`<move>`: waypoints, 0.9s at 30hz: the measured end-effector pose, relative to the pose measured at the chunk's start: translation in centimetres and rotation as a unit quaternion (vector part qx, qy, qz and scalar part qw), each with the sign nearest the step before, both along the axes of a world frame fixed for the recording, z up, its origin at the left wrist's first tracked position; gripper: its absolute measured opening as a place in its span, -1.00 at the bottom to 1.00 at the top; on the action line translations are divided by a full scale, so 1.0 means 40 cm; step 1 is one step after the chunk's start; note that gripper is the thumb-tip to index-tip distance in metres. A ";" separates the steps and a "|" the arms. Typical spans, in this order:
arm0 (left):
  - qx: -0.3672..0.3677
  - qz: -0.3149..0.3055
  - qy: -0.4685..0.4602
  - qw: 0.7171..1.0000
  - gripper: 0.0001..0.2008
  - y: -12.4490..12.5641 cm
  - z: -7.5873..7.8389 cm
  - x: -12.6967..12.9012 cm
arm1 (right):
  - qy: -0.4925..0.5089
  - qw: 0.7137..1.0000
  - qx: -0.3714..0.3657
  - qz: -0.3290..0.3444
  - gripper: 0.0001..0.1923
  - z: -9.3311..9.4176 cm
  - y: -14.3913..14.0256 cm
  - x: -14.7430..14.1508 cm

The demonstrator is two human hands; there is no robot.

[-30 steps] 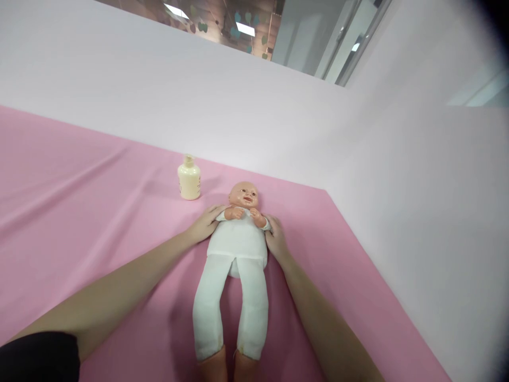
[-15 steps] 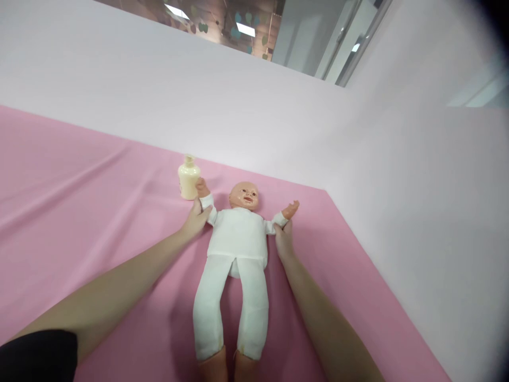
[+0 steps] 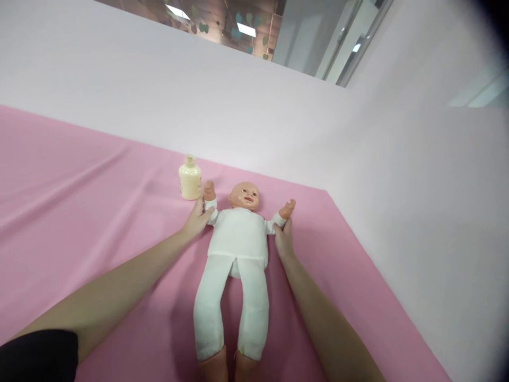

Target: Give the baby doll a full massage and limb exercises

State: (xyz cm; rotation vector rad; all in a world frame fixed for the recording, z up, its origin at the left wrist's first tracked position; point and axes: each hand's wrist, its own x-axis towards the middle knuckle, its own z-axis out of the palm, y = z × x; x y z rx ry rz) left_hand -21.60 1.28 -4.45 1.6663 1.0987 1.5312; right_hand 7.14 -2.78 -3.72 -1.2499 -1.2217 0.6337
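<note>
A baby doll [image 3: 237, 233] in a white top and white trousers lies on its back, head away from me, arms spread and raised. My left hand [image 3: 198, 218] is closed around the doll's sleeved arm on the left, thumb on top. On the other side, my right hand [image 3: 283, 239] grips the doll's right-side sleeve near the wrist, its fingers partly hidden behind the arm. A cream pump bottle [image 3: 190, 179] stands upright just beyond my left hand, close to the doll's raised hand.
Pink sheeting [image 3: 99, 212] with a few creases covers the surface under the doll. White walls [image 3: 238, 116] rise behind it and along the right side. Above the back wall, a window shows ceiling lights.
The doll's left-side hand has swung inward toward its head, away from the bottle. Its other hand has also shifted slightly inward. My hands keep their hold on both arms.
</note>
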 end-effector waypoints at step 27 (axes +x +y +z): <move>-0.093 0.088 -0.072 0.989 -0.57 0.037 -0.030 -0.017 | -0.012 0.999 -0.024 -0.020 -0.30 -0.038 0.031 0.027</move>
